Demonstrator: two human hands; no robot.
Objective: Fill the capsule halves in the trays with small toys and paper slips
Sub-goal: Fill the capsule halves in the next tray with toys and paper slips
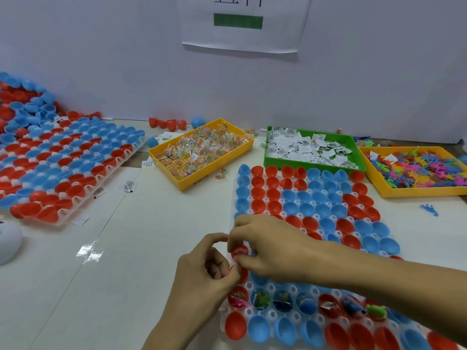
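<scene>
White tabletop (151, 248) lies bare left of both hands. Right hand (267, 246) and left hand (202, 271) pinch something small over the near tray's (249, 311) left edge; three bins beyond: two yellow, one green.

This is a small packing or assembly workstation, not a home. A white desk (156, 248) stands against a plain partition wall (101, 59) with a printed paper sign (242, 24) taped to it. Sorting bins hold stock in bulk: a yellow bin of bagged beads (202, 152), a green bin of paper slips (310, 150), and a far-right bin of rubbery toys (417, 173). Moulded trays of red and blue capsule halves (310, 205) fill the surface.
</scene>
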